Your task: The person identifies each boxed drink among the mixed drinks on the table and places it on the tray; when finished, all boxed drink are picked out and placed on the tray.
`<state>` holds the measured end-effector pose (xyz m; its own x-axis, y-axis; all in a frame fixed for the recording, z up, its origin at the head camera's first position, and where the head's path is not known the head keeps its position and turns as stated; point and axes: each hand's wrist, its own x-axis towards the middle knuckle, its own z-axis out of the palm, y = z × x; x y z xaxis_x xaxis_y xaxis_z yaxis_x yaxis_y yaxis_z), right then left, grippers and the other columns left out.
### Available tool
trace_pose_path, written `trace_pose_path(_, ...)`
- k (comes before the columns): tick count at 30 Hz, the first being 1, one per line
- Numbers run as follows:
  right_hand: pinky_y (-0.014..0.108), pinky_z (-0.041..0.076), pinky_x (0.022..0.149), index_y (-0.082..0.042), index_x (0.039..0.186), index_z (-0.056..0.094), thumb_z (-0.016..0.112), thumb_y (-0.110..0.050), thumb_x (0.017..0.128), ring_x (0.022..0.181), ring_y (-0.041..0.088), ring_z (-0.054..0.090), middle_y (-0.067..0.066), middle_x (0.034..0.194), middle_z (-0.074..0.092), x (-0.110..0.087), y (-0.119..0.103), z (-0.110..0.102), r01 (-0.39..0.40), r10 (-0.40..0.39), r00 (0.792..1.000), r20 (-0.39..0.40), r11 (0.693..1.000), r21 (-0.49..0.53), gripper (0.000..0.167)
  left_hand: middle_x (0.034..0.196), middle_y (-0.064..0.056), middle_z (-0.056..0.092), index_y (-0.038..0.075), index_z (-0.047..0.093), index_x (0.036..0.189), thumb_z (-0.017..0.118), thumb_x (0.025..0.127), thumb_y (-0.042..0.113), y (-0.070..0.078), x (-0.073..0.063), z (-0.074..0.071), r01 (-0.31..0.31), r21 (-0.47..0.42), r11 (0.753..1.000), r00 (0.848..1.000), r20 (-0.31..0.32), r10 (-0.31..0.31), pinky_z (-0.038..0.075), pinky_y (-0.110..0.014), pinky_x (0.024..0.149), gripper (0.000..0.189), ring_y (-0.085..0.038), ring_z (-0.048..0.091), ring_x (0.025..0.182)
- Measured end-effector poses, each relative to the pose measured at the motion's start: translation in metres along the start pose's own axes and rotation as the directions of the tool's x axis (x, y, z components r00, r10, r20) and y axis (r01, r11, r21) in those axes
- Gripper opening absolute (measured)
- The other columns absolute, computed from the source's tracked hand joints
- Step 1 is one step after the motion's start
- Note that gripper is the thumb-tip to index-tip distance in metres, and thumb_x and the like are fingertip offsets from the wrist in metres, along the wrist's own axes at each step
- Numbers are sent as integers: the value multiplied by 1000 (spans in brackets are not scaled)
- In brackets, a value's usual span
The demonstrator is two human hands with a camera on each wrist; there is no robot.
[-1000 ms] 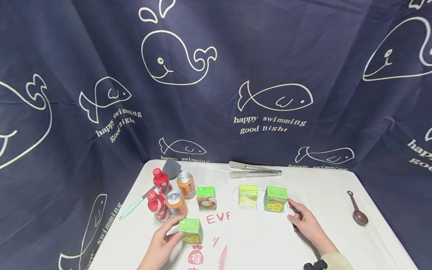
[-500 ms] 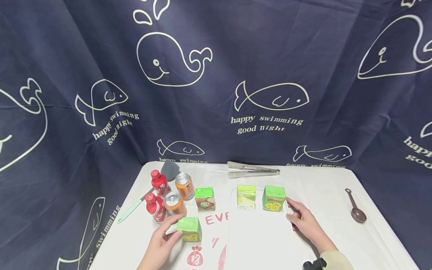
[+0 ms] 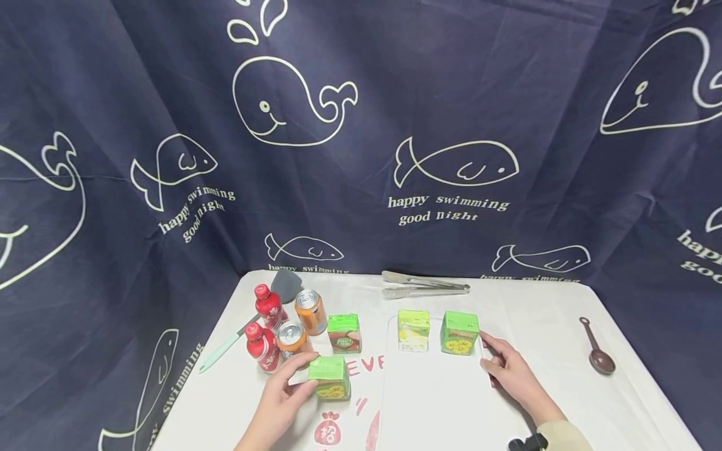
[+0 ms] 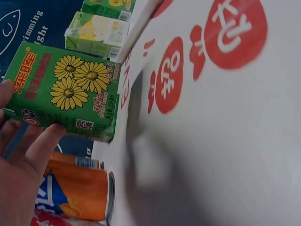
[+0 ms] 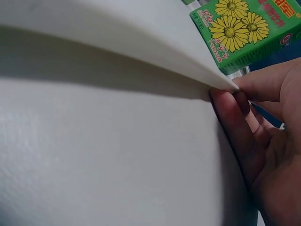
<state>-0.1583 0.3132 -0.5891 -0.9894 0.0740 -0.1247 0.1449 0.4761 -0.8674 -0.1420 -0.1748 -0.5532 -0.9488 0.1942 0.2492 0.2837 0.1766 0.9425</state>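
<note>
My left hand grips a green drink carton printed with yellow chrysanthemums, thumb and fingers on its sides. In the left wrist view this carton is tilted, close over the white table. At the right, my right hand pinches the edge of a thin white board; the right wrist view shows thumb and fingers at its rim. Near the board's far edge stand a yellow-green carton and a second chrysanthemum carton, the latter beside my right fingertips.
A green-and-red carton stands left of the board. Farther left are two orange cans, two red bottles and a spatula. Metal tongs lie at the back, a brown scoop at the right. A dark curtain hangs behind.
My left hand has moved the chrysanthemum carton a little to the right and away from me, off from the front orange can. My right hand keeps its place on the board's edge.
</note>
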Motion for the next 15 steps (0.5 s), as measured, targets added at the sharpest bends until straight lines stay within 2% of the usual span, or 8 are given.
trace_pose_path(3, 27, 53, 55, 1, 159, 36, 65, -3, 99, 65, 21, 59, 23, 142, 45, 0, 0, 1, -3, 3, 1000, -2, 1000, -6, 67, 141, -12, 61, 8, 66, 136, 80, 92, 11, 1, 1, 4, -9, -19, 1000, 1000, -1, 9, 63, -37, 86, 46, -16, 60, 125)
trace_pose_path(9, 27, 53, 55, 2, 159, 36, 64, -3, 99, 66, 21, 59, 23, 142, 45, 1, -1, 2, -2, 2, 1000, -4, 1000, -18, 66, 139, -17, 61, 11, 66, 136, 78, 93, 10, 7, 6, 14, -33, -64, 997, 999, 19, 35, 62, -39, 87, 44, -22, 61, 124)
trace_pose_path(15, 27, 53, 55, 2, 159, 36, 64, -4, 99, 66, 21, 59, 23, 143, 45, 1, 0, 1, -4, 4, 1000, -9, 1000, -27, 67, 138, -22, 61, 3, 63, 137, 77, 94, 10, 12, 15, 28, -62, -99, 993, 994, 79, 70, 62, -39, 87, 46, -26, 64, 121)
